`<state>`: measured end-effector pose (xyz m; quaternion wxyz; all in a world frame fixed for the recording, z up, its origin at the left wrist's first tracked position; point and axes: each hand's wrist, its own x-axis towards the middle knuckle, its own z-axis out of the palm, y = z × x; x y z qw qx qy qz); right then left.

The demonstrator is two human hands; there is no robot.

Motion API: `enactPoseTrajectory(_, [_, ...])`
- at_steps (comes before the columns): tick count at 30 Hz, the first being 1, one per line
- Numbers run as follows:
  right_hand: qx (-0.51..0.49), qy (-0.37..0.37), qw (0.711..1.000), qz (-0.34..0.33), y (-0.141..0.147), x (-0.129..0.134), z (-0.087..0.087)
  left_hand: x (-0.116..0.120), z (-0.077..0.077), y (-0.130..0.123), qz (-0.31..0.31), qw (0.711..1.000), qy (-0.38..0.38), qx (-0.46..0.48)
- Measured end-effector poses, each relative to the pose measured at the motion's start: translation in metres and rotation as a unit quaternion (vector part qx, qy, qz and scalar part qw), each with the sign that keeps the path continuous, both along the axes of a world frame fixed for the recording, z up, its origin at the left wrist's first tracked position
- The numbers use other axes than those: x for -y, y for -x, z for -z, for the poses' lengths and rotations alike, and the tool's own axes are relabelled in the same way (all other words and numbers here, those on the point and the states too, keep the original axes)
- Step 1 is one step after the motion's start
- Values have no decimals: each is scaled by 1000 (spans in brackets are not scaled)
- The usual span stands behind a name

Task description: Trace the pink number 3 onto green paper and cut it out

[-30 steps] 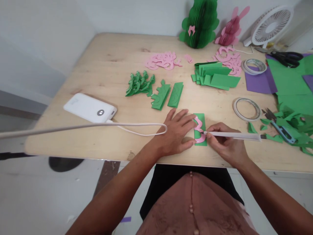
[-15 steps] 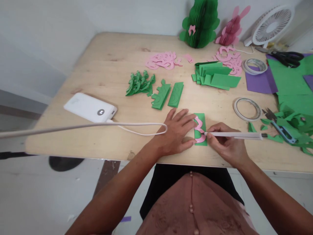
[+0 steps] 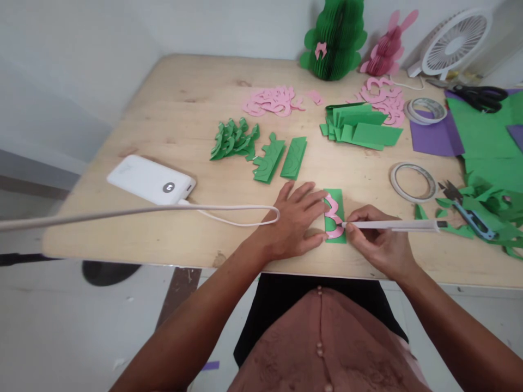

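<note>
A green paper strip lies near the table's front edge with a curvy pink paper cutout on top of it. My left hand rests flat with its fingers spread, the fingertips pressing on the left edge of the cutout and strip. In my right hand is a white pen, gripped close to its tip. The tip touches down at the cutout's right edge, by the notch between its two curves. Just beyond my left hand lie a green folded strip with drawn lines and a partly cut green piece.
Left of my hands lies a white power bank with a cable. Farther back are green cutouts, pink cutouts and stacked green strips. Tape rolls, snips, scissors and a fan stand right.
The pen tip has shifted very slightly down along the cutout's edge. My left hand, the strip and the cutout stay in place.
</note>
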<state>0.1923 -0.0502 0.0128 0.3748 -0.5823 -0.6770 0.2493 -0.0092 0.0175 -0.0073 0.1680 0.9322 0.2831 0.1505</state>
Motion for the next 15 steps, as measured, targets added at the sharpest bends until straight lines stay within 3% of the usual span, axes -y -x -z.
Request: enactPoseTrajectory(15, [-29,18,999,29,-1,0,1,0,0,0,-4,1000,-4,0])
